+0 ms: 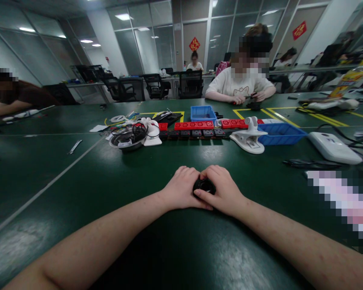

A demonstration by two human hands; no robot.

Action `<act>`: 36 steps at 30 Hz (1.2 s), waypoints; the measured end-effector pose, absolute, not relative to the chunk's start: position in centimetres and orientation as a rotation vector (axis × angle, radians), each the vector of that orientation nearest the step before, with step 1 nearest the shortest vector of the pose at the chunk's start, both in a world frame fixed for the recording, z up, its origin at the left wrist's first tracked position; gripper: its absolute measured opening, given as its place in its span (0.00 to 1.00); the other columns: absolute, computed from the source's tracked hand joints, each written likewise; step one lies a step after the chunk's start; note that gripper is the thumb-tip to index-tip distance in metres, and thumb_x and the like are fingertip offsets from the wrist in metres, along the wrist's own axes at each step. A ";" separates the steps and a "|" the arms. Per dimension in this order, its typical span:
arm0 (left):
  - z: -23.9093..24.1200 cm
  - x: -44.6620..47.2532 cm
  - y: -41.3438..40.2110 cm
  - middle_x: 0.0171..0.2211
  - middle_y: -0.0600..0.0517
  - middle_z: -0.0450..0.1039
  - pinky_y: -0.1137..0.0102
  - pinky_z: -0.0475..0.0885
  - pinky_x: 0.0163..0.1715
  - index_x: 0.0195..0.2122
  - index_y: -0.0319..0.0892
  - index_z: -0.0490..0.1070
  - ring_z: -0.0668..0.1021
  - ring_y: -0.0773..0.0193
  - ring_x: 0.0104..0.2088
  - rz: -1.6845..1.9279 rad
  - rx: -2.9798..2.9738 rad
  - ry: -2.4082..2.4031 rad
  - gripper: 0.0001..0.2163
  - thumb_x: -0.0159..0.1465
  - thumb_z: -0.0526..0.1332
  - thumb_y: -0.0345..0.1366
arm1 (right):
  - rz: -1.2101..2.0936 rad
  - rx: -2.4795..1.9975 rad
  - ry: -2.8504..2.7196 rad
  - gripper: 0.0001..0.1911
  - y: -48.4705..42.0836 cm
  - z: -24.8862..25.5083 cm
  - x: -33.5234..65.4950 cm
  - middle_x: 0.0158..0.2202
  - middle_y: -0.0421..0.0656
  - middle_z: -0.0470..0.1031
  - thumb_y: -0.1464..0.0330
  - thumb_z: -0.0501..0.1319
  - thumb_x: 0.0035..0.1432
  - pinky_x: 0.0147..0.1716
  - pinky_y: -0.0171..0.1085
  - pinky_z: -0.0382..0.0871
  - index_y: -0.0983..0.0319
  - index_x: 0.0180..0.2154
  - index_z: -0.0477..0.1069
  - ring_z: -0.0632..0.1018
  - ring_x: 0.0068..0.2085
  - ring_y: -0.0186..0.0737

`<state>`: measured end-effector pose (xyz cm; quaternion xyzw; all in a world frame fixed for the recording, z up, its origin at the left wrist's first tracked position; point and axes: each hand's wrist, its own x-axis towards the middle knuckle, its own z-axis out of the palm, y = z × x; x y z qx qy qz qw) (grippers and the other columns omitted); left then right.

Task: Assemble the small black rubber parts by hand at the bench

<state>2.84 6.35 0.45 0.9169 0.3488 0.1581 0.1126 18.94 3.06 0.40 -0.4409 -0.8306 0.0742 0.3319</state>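
Both of my hands rest together on the green table (133,241), closed around a small, round, glossy black object (205,185). My left hand (183,189) wraps its left side, with the thumb low along the near edge. From the right, my right hand (225,189) curls over it, its thumb lying across the front. A dark hollow or shiny top shows between the hands. Most of the object is hidden by fingers, so its exact kind cannot be made out.
Beyond my hands are a metal bowl (130,141) of cables, red socket strips (195,125), a white clip stand (250,137), blue trays (281,134) and a white box (334,147). A small wrapped strip (75,147) lies left. Across the table, a person (240,84) handles something dark.
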 end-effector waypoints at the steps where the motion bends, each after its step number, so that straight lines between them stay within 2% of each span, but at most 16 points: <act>1: 0.4 2.9 6.3 0.29 0.53 0.62 0.59 0.63 0.42 0.30 0.42 0.62 0.68 0.56 0.34 0.449 2.705 1.040 0.25 0.43 0.64 0.58 | 0.198 -1.166 -2.183 0.16 3.1 0.4 18.9 0.30 0.44 0.67 0.56 0.58 0.52 0.34 0.43 0.60 0.62 0.31 0.63 0.68 0.34 0.44; 4: 0.3 2.9 6.4 0.28 0.53 0.63 0.61 0.64 0.41 0.28 0.42 0.62 0.69 0.57 0.33 0.423 2.722 1.044 0.19 0.47 0.64 0.52 | 0.216 -1.173 -2.192 0.13 3.0 0.6 18.8 0.30 0.44 0.67 0.59 0.59 0.51 0.35 0.42 0.60 0.62 0.30 0.63 0.68 0.34 0.44; 9: 0.3 2.8 6.6 0.29 0.53 0.66 0.63 0.64 0.41 0.29 0.41 0.63 0.70 0.58 0.34 0.432 2.638 0.921 0.16 0.46 0.66 0.42 | 0.304 -1.017 -2.239 0.06 2.9 1.1 18.8 0.33 0.44 0.70 0.68 0.57 0.51 0.38 0.44 0.61 0.62 0.33 0.66 0.69 0.37 0.44; 12: 0.4 2.6 6.9 0.32 0.53 0.67 0.61 0.63 0.45 0.30 0.40 0.65 0.71 0.58 0.36 0.405 2.564 0.843 0.15 0.45 0.67 0.37 | 0.358 -0.883 -2.249 0.08 2.8 1.3 19.0 0.35 0.44 0.72 0.71 0.54 0.50 0.40 0.45 0.60 0.62 0.35 0.67 0.69 0.38 0.44; 15: 0.4 2.4 7.1 0.35 0.54 0.66 0.57 0.56 0.52 0.31 0.41 0.67 0.70 0.58 0.41 0.372 2.516 0.769 0.12 0.46 0.67 0.34 | 0.401 -0.766 -2.257 0.10 2.8 1.4 19.3 0.35 0.42 0.74 0.74 0.52 0.49 0.42 0.46 0.60 0.61 0.34 0.69 0.70 0.39 0.43; 19: 0.4 2.3 7.3 0.39 0.53 0.66 0.55 0.53 0.54 0.31 0.42 0.69 0.69 0.56 0.44 0.311 2.528 0.747 0.10 0.47 0.66 0.33 | 0.414 -0.671 -2.252 0.12 2.8 1.3 19.4 0.33 0.41 0.75 0.76 0.50 0.48 0.44 0.46 0.60 0.60 0.31 0.70 0.70 0.39 0.43; 21: 0.4 2.2 7.3 0.40 0.53 0.67 0.57 0.55 0.53 0.34 0.43 0.70 0.69 0.56 0.44 0.309 2.547 0.735 0.12 0.48 0.66 0.33 | 0.391 -0.641 -2.239 0.12 2.8 1.2 19.3 0.38 0.43 0.74 0.75 0.51 0.49 0.45 0.46 0.60 0.60 0.32 0.70 0.70 0.42 0.44; 24: 0.5 2.2 7.3 0.45 0.52 0.66 0.58 0.57 0.51 0.43 0.45 0.67 0.68 0.54 0.46 0.350 2.560 0.686 0.21 0.48 0.67 0.37 | 0.356 -0.717 -2.196 0.12 2.7 1.0 19.2 0.45 0.47 0.69 0.71 0.52 0.53 0.46 0.46 0.60 0.61 0.39 0.69 0.68 0.46 0.45; 26: 0.5 2.2 7.2 0.47 0.50 0.66 0.57 0.58 0.50 0.47 0.44 0.64 0.67 0.53 0.47 0.385 2.549 0.689 0.27 0.47 0.69 0.43 | 0.325 -0.842 -2.134 0.14 2.7 0.9 19.2 0.44 0.49 0.67 0.66 0.54 0.55 0.45 0.46 0.61 0.63 0.43 0.66 0.68 0.46 0.46; 29: 0.4 2.3 7.0 0.45 0.48 0.67 0.57 0.58 0.50 0.49 0.42 0.62 0.68 0.53 0.46 0.424 2.544 0.735 0.34 0.43 0.69 0.51 | 0.271 -1.031 -2.088 0.20 2.9 0.6 19.2 0.39 0.49 0.68 0.57 0.56 0.54 0.40 0.45 0.63 0.65 0.43 0.64 0.69 0.41 0.47; 32: 0.3 2.4 7.0 0.41 0.47 0.68 0.59 0.61 0.48 0.44 0.40 0.65 0.70 0.54 0.42 0.429 2.598 0.779 0.29 0.45 0.68 0.50 | 0.220 -1.198 -2.195 0.22 3.0 0.6 19.0 0.34 0.47 0.70 0.53 0.58 0.51 0.35 0.44 0.63 0.64 0.39 0.65 0.71 0.35 0.46; 36: 0.1 2.4 7.0 0.38 0.48 0.68 0.63 0.64 0.43 0.37 0.39 0.68 0.70 0.56 0.39 0.419 2.646 0.794 0.18 0.49 0.67 0.43 | 0.207 -1.321 -2.256 0.16 2.9 0.6 18.8 0.30 0.44 0.72 0.57 0.60 0.49 0.34 0.42 0.64 0.63 0.35 0.67 0.72 0.33 0.44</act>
